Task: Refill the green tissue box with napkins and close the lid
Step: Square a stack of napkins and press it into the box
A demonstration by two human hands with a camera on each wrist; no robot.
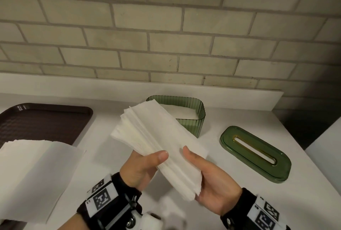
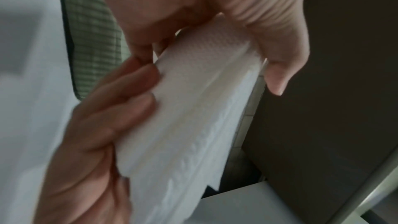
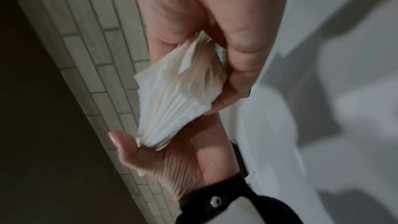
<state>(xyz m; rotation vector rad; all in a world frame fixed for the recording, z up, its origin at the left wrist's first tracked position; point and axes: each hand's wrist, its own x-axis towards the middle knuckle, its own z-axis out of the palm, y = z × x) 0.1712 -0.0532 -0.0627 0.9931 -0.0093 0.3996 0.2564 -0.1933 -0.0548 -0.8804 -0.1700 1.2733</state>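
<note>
Both hands clasped round one stack of napkins (image 1: 158, 148) above the bench (image 1: 221, 202): left hand (image 1: 142, 169) gripping the near left edge, thumb on top; right hand (image 1: 212, 178) cupping the near right edge, thumb laid over. Stack angled toward 11 o'clock, far end overlapping the green tissue box (image 1: 195, 111). Box open at 12 o'clock, napkins already inside. Lid (image 1: 256, 152) flat at 2 o'clock, apart from box. Brown tray (image 1: 42, 119) at 10 o'clock; loose paper sheet (image 1: 35, 170) at 9 o'clock.
</note>
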